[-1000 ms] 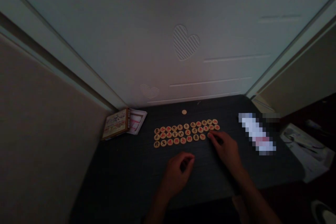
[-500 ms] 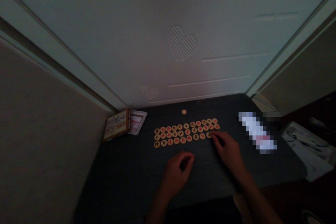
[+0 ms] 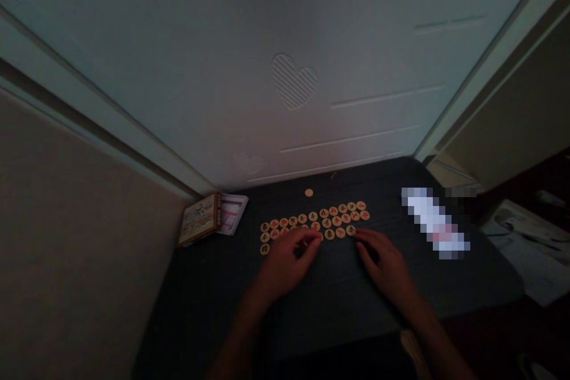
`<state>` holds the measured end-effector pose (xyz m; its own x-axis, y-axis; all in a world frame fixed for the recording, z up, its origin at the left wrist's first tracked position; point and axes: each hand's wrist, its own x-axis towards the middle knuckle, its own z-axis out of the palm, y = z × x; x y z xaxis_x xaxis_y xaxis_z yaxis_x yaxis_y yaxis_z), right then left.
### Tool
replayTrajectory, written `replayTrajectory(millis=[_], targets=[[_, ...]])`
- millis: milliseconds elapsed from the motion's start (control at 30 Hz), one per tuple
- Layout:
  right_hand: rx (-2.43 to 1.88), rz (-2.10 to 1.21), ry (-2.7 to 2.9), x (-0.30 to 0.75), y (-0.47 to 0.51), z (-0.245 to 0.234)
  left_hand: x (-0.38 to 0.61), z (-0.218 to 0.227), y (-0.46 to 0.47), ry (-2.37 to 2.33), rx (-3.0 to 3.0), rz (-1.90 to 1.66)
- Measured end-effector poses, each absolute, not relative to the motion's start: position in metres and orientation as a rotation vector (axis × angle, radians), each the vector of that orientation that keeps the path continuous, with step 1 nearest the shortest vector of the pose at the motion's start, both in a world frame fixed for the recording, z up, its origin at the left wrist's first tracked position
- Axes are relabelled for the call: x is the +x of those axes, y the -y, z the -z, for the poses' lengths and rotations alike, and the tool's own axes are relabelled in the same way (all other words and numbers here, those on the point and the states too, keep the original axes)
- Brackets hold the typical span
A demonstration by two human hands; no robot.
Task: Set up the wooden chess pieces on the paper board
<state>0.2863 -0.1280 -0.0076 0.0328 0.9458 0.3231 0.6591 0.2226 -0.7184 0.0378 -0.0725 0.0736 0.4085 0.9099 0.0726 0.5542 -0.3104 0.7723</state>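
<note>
Round wooden xiangqi pieces with red and black characters lie face up in three rows on a dark table. My left hand (image 3: 289,261) reaches over the front row with its fingers curled and the thumb brought to the fingertips. It covers several pieces, and its tips are at a front-row piece; whether they grip it is hidden. My right hand (image 3: 383,258) is at the right end of that row, thumb and index finger slightly apart, index fingertip beside the last black-lettered piece (image 3: 351,230). A single blank-looking round piece (image 3: 309,193) lies apart behind the rows.
A box (image 3: 199,219) with a printed lid stands at the table's (image 3: 338,303) left edge, beside white-and-pink printed sheets (image 3: 234,214). A blurred-out whitish object (image 3: 430,219) lies at the right. A pale panel with embossed hearts (image 3: 294,81) rises behind the table.
My left hand has moved forward and left, from the bare table onto the front row. The right hand stays by the row's end, its thumb and index finger a little further apart. The view has shifted slightly.
</note>
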Motion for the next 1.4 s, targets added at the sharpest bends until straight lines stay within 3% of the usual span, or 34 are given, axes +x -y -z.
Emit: replayTrajectory(millis=[233, 633, 933, 1133, 1400], targets=[[-1.472, -0.427, 1.683, 0.284, 0.140, 0.012, 0.052, -0.087, -0.039, -1.360, 2.332, -0.560], [-1.426, -0.491, 1.629, 0.286, 0.137, 0.009, 0.053, -0.061, -0.078, -1.339, 2.425, -0.417], [-1.418, -0.506, 1.617, 0.287, 0.139, 0.005, 0.055, -0.083, 0.029, -1.094, 2.276, -0.705], [-1.419, -0.549, 1.601, 0.275, 0.144, -0.002, 0.053, -0.044, 0.105, -1.141, 1.917, -0.795], [-1.266, -0.753, 1.664, 0.229, 0.155, -0.007, 0.048, -0.017, 0.129, -1.171, 1.597, -0.924]])
